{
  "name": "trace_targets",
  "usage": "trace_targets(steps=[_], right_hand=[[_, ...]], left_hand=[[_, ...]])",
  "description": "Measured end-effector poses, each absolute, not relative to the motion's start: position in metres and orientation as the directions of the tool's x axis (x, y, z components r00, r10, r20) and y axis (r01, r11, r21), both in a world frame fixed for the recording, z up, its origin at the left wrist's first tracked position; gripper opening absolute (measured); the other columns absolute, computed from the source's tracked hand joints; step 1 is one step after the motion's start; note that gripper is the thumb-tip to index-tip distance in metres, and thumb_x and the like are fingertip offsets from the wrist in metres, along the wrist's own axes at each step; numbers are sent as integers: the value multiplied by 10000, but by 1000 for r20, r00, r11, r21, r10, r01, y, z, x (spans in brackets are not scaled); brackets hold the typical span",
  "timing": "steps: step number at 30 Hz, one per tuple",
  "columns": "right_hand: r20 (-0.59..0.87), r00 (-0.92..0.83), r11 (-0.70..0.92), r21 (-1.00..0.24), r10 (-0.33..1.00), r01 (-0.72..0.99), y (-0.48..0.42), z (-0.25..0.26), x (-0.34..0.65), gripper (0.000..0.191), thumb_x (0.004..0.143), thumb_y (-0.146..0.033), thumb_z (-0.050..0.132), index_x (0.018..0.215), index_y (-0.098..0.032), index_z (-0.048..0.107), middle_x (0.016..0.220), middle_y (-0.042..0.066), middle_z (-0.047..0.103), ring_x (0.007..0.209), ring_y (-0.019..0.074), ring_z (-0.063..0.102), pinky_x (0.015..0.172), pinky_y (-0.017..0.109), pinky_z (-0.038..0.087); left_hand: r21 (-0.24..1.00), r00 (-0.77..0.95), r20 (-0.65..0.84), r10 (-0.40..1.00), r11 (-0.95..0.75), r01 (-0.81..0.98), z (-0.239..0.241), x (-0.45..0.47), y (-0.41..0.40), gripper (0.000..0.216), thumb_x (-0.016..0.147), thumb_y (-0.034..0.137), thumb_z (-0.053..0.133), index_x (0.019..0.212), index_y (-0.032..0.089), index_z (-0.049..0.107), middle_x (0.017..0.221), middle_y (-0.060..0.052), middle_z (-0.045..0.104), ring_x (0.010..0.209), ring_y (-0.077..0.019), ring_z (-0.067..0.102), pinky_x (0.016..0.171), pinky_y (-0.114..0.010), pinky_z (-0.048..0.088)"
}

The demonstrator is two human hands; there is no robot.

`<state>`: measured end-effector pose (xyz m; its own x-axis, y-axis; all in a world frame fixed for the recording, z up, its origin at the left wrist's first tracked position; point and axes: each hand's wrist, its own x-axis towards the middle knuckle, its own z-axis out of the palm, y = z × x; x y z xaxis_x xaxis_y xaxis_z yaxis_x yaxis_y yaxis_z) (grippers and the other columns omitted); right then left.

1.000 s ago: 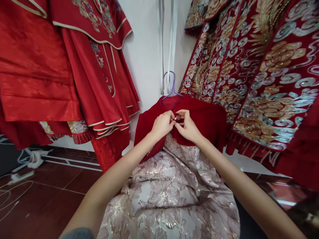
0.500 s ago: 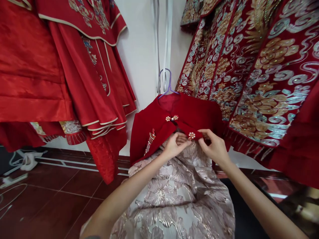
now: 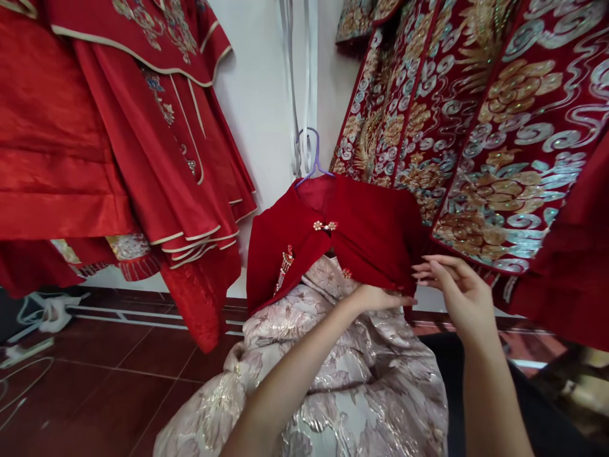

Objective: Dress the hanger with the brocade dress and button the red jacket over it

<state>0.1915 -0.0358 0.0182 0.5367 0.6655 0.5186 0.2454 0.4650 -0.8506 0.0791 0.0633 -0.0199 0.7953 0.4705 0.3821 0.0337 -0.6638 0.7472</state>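
A plush red jacket (image 3: 356,231) fastens with a jewelled floral clasp (image 3: 326,226). The right hand (image 3: 466,295) has its grip released; whether the left hand (image 3: 378,297) grasps, I cannot tell.

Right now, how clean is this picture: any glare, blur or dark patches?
Head view: bright glints fleck the shiny dress and the patterned robe; head view, lower right: a tan shape is too blurred to name; head view, lower left: the floor looks dim; head view, middle: the clasp on the red jacket reads fairly clearly.
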Motion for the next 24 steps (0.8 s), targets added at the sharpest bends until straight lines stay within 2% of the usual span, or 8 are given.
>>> trace_targets(steps=[5, 8, 10, 13, 17, 19, 21, 24], right_hand=[[504, 460, 428, -864, 731, 266, -36, 11, 187, 307, 794, -427, 662, 983, -185, 638, 827, 59, 680, 729, 145, 647, 625, 245, 554], [507, 402, 417, -860, 762, 294, -36, 9, 184, 307, 818, -435, 633, 992, -182, 627, 836, 62, 673, 742, 142, 643, 640, 242, 551], [511, 374, 410, -854, 774, 319, -35, 8, 181, 306, 829, -438, 619, 995, -181, 622, 834, 61, 669, 742, 135, 640, 650, 236, 546], [513, 352, 393, -847, 783, 358, -33, 6, 178, 309, 840, -445, 603, 1004, -184, 616, 832, 58, 663, 751, 132, 637, 670, 233, 542], [521, 346, 385, -836, 780, 392, -34, 7, 173, 314, 844, -450, 594, 1018, -189, 618, 834, 56, 659, 770, 137, 639, 694, 242, 544], [535, 343, 386, -823, 772, 416, -36, 10, 171, 312, 845, -450, 592, 1014, -190, 622, 838, 58, 661, 781, 141, 640, 706, 249, 544], [548, 342, 381, -809, 763, 447, -39, 14, 168, 306, 847, -449, 588, 1009, -193, 626, 850, 60, 665, 798, 147, 642, 721, 258, 543], [571, 356, 377, -790, 740, 484, -44, 18, 166, 298, 849, -446, 586, 1010, -199, 626, 867, 60, 665, 797, 150, 643, 724, 268, 545]], left_hand=[[181, 850, 240, 470, -882, 436, -28, 85, 62, 278, 821, 329, 556, 938, 123, 701, 966, -148, 709, 954, -267, 637, 893, -387, 462], [108, 825, 333, 456, -888, 447, -33, 87, 55, 272, 844, 247, 504, 947, 94, 703, 975, -180, 701, 981, -275, 627, 945, -411, 430], [169, 781, 415, 467, -883, 438, -37, 88, 45, 310, 854, 263, 491, 1010, 87, 693, 1021, -191, 690, 1049, -289, 598, 990, -419, 398], [435, 653, 411, 636, -767, 473, -44, 88, 18, 376, 890, 297, 419, 1089, 97, 668, 1067, -191, 677, 1079, -284, 585, 958, -383, 423], [776, 531, 38, 847, -359, 518, -42, 74, -10, 463, 929, 374, 329, 895, 95, 697, 775, -162, 699, 751, -241, 663, 684, -316, 484], [890, 673, -153, 724, -196, 413, -32, 60, -10, 496, 929, 456, 329, 842, 105, 669, 591, -86, 644, 552, -177, 616, 540, -260, 438], [925, 839, -319, 441, -48, 378, -19, 43, -2, 576, 919, 530, 306, 693, 102, 619, 432, -34, 529, 404, -133, 515, 431, -226, 340], [952, 919, -277, 281, -50, 302, -9, 20, 16, 449, 889, 494, 439, 682, 122, 583, 408, 13, 501, 350, -87, 434, 409, -200, 299]])
